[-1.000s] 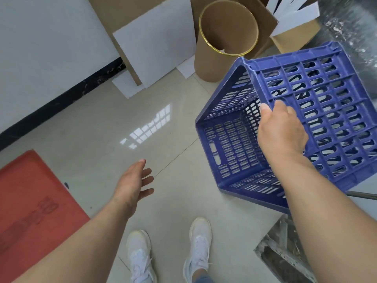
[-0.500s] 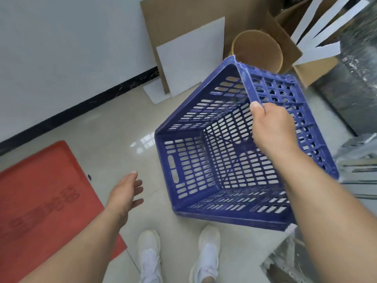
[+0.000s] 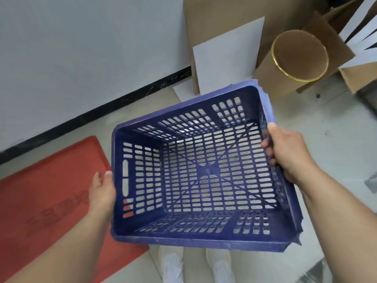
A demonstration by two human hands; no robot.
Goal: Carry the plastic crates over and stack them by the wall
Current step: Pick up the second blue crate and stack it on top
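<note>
I hold one blue slotted plastic crate (image 3: 204, 176) in front of me above the floor, its open top facing me, nothing inside. My right hand (image 3: 285, 152) grips the crate's right rim, fingers curled over the edge into the inside. Against the outside of the crate's left wall lies my left hand (image 3: 102, 190), thumb up by the rim; its fingers are hidden behind the wall. The white wall (image 3: 81, 48) with a black skirting strip runs across the upper left.
A red mat (image 3: 51, 190) lies on the tiled floor at the left, partly under the crate. By the wall stand leaning brown and white boards (image 3: 224, 58), a cardboard drum (image 3: 293, 62) with a gold rim and an open carton (image 3: 346, 64). My white shoes (image 3: 195, 264) show below the crate.
The crate has swung from the right into the middle and turned its open top toward me. My left hand, open and free before, has come up against the crate's left wall.
</note>
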